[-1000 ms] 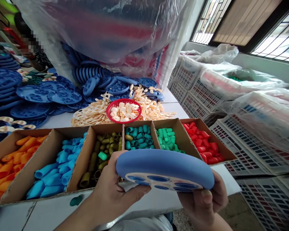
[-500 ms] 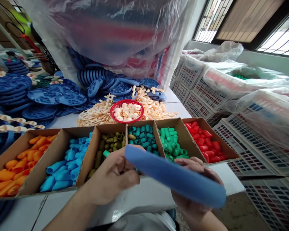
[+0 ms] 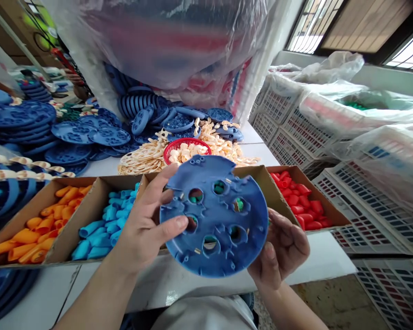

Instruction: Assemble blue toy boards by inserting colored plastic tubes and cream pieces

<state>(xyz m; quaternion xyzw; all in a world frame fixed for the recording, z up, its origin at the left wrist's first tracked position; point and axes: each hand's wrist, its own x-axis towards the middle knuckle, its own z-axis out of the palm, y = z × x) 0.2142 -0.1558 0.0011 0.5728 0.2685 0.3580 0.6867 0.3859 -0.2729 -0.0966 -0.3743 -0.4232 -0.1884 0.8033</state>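
A round blue plastic disc [image 3: 216, 220] with several holes, small posts and a notched upper rim is held up, its inner face toward me. My left hand [image 3: 147, 224] grips its left side, thumb on the face and fingers behind. My right hand [image 3: 282, 247] is at the right rim, fingers curled against the edge and partly behind it, thumb off the face. Behind the disc is a divided cardboard box [image 3: 99, 183]; orange pieces [image 3: 44, 224], light-blue pieces [image 3: 106, 220] and red pieces [image 3: 303, 201] show. The disc hides the middle compartments.
Beyond the box stand a red basket [image 3: 167, 153] of cream pieces and loose cream parts [image 3: 141, 158]. Blue discs [image 3: 79, 130] are heaped at the left and back. White crates [image 3: 365, 192] under plastic sheeting line the right. Another person's hand [image 3: 76, 80] shows at far left.
The blue disc has turned from edge-on to face me and moved slightly up. My left thumb has come onto its face; my right hand has shifted along its rim.
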